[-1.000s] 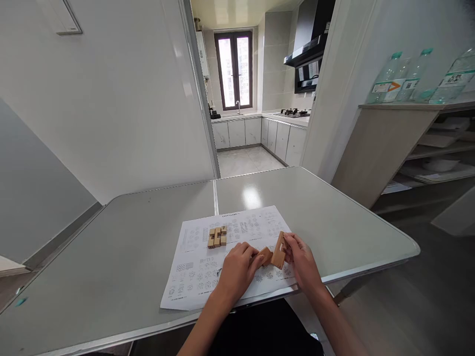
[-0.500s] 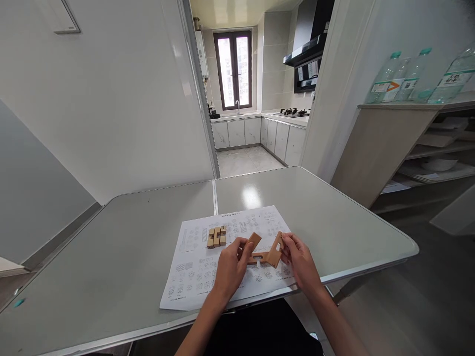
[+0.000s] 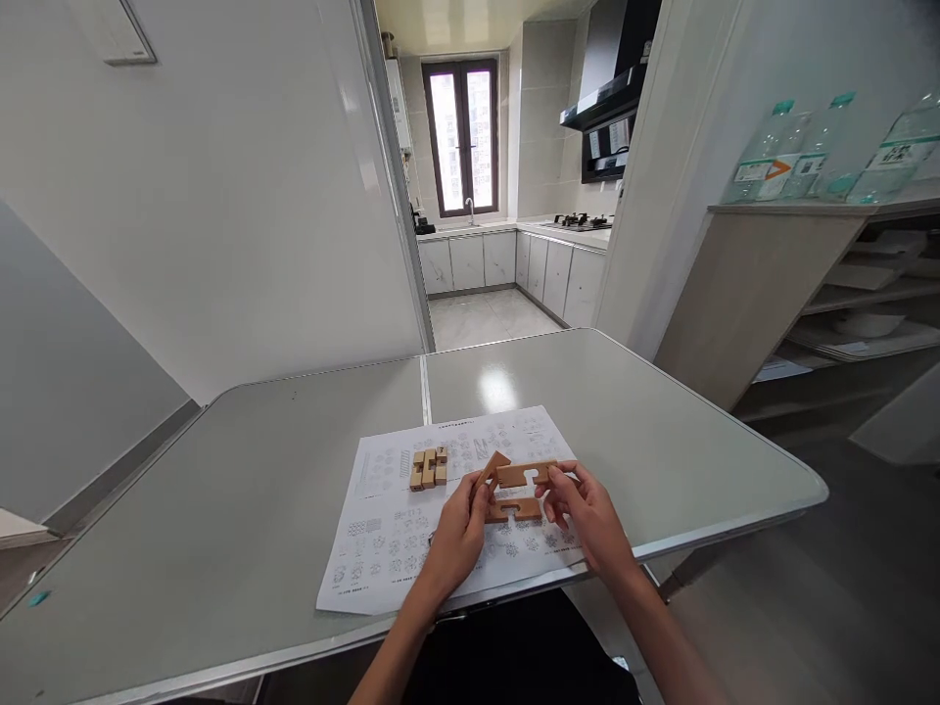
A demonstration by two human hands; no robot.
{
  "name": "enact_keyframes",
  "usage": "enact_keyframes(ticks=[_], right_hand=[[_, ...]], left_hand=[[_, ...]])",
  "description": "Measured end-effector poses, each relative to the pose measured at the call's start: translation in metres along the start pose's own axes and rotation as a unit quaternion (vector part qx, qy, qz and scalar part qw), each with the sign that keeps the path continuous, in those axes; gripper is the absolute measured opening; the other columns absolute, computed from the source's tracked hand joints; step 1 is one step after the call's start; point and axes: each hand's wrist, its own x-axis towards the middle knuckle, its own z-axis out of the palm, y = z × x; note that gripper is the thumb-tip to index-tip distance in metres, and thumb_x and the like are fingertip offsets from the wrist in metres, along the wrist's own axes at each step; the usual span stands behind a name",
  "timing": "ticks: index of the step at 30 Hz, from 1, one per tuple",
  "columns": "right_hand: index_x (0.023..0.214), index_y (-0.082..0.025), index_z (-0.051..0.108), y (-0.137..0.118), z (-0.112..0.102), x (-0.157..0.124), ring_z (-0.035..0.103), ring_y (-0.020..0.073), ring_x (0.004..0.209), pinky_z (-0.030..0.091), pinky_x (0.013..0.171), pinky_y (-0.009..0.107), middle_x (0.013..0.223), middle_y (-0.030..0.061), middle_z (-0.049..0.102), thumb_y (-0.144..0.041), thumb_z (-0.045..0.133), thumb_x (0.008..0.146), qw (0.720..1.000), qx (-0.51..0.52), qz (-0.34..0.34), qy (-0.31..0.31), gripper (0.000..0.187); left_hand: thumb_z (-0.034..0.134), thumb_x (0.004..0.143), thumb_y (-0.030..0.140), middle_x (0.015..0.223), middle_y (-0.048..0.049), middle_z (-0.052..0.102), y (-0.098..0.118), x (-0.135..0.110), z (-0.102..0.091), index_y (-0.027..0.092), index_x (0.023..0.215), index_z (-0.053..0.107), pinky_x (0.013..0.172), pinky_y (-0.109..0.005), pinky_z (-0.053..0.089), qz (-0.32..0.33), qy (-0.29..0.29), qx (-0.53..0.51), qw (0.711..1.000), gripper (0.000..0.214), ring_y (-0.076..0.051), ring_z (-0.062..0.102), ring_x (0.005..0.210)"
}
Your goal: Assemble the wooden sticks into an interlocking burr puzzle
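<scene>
My left hand [image 3: 461, 524] is closed on a plain-looking wooden puzzle piece [image 3: 491, 470], which tilts up from between thumb and fingers. In my right hand [image 3: 587, 504] the fingers pinch the right end of a notched wooden puzzle piece [image 3: 518, 476], held nearly level with its left end close to my left fingers. Below it a second notched piece [image 3: 518, 510] reaches right from beside my left hand; whether that hand grips it or it rests on the paper I cannot tell. Several short wooden blocks [image 3: 429, 470] lie grouped on the printed sheet [image 3: 382, 558].
The sheet lies on a grey-green table [image 3: 220, 529] with a metal edge. A small teal object [image 3: 38, 598] is at the table's far left. Plastic bottles [image 3: 764, 152] stand on a shelf unit [image 3: 778, 284] at right. Beyond the doorway is a kitchen.
The notched piece in my right hand has turned from steeply angled to nearly level, lifting off the lower piece. My left hand has shifted slightly left, and its piece has tilted.
</scene>
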Motion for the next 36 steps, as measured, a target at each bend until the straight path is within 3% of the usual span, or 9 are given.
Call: enact_keyframes(ticks=[6,14,18,25,36], right_hand=[[0.089,-0.022,0.059,0.0050,-0.0003,0.0013,0.058,0.0117,0.048,0.036,0.039,0.021,0.086,0.0049,0.079,-0.064,0.076,0.083,1.000,-0.023,-0.001,-0.017,0.045],[0.087,-0.023,0.057,0.0060,-0.0006,0.0017,0.062,0.0129,0.048,0.037,0.038,0.021,0.090,0.0080,0.081,-0.064,0.079,0.079,0.999,-0.025,0.008,-0.026,0.048],[0.084,-0.023,0.056,0.0042,0.0005,0.0016,0.064,0.0141,0.049,0.038,0.038,0.022,0.089,0.0084,0.081,-0.065,0.081,0.076,1.000,-0.021,0.009,-0.017,0.050],[0.083,-0.023,0.053,0.0046,0.0003,0.0020,0.065,0.0141,0.050,0.040,0.040,0.022,0.091,0.0081,0.082,-0.064,0.080,0.078,1.000,-0.014,-0.003,-0.015,0.050],[0.080,-0.023,0.052,0.0019,-0.0014,-0.0005,0.066,0.0153,0.053,0.042,0.042,0.023,0.091,0.0082,0.082,-0.063,0.077,0.083,0.999,-0.021,-0.004,-0.042,0.047]], left_hand=[[0.040,0.107,0.044,0.110,-0.0073,0.068,-0.0003,-0.0012,-0.0001,0.022,0.138,0.055,0.090,-0.037,0.053,0.012,0.005,-0.009,1.000,0.040,-0.022,0.064,0.098],[0.041,0.107,0.038,0.097,-0.0049,0.070,-0.0018,-0.0033,0.0016,0.020,0.145,0.046,0.094,-0.042,0.057,0.016,-0.022,-0.050,0.998,0.042,-0.021,0.069,0.095],[0.046,0.106,0.035,0.116,-0.0092,0.072,-0.0049,-0.0041,0.0036,0.021,0.151,0.042,0.104,-0.047,0.056,0.036,-0.020,-0.063,0.997,0.047,-0.024,0.069,0.115],[0.051,0.105,0.031,0.146,-0.0097,0.062,-0.0052,-0.0061,0.0029,0.028,0.159,0.036,0.110,-0.046,0.053,0.057,-0.006,-0.017,0.998,0.057,-0.026,0.060,0.134],[0.052,0.104,0.032,0.143,-0.0084,0.066,-0.0046,-0.0072,0.0046,0.029,0.163,0.029,0.104,-0.046,0.056,0.065,-0.001,0.019,0.998,0.063,-0.027,0.068,0.124]])
